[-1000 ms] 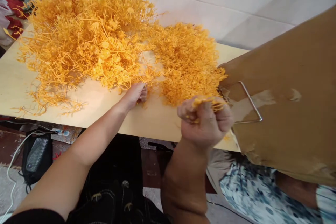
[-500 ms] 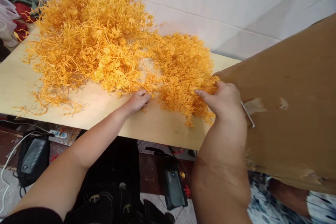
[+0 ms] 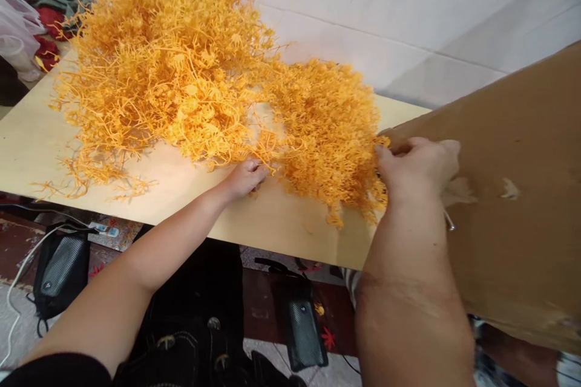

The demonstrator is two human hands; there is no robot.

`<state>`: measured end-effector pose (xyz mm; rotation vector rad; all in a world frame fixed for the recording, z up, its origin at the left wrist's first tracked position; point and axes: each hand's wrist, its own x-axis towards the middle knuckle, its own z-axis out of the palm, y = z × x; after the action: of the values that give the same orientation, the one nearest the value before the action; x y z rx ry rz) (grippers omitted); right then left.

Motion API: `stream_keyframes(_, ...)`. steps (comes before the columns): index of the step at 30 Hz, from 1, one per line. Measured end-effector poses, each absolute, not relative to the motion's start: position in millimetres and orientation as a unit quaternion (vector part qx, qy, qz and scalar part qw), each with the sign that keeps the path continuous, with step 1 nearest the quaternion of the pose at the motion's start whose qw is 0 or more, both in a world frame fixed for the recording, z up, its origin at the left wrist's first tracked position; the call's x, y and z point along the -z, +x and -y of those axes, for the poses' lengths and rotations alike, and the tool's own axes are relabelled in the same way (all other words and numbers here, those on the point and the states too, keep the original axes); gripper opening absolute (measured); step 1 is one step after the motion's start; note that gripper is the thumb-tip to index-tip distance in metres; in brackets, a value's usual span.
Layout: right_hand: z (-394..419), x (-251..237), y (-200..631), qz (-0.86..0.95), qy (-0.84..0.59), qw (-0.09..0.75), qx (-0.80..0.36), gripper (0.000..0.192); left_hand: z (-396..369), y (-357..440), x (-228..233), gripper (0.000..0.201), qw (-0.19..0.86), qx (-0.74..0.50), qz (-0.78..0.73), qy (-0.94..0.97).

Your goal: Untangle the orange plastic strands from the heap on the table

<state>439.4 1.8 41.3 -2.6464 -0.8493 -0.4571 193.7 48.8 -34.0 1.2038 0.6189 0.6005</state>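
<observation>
A large heap of orange artificial sprigs (image 3: pixel 167 66) covers much of the table, with a denser bunch (image 3: pixel 327 127) on its right. At the heap's front edge my left hand (image 3: pixel 247 178) is closed, thumb against fingers, on the strands of an orange sprig; what lies deeper in the fist is hidden. Between the dense bunch and a cardboard box, my right hand (image 3: pixel 420 166) has its knuckles bent and its thumb beside the orange tips. The fingertips of that hand are out of sight, so what they grip, if anything, cannot be made out.
The large cardboard box (image 3: pixel 517 133) stands at the right, with a thin metal rod (image 3: pixel 449 219) by its side. A white wall (image 3: pixel 363 18) runs behind the pale table (image 3: pixel 181 199). Black mesh pouches (image 3: pixel 306 332) hang below, near a power strip (image 3: pixel 103 229).
My right hand has moved right, off the dense bunch and toward the box, its fingers now more bent. My left hand keeps its place at the heap. The view has shifted slightly.
</observation>
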Motion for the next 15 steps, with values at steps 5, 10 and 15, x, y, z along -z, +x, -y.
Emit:
stream_keyframes(5,-4.6,-44.7,411.6,0.372,-0.876,0.255,0.172,0.029,-46.5,193.2,36.7,0.025,0.698,-0.275,-0.299,0.590)
stream_keyframes(10,-2.3,-51.9,340.9,0.581,-0.715,0.384,0.062,0.013,-44.0,190.6,33.2,0.023,0.686,-0.267,-0.298,0.608)
stream_keyframes(15,-12.4,-73.5,263.4,0.714,-0.578,0.394,-0.014,0.017,-40.8,188.6,34.4,0.020,0.731,-0.284,-0.304,0.541)
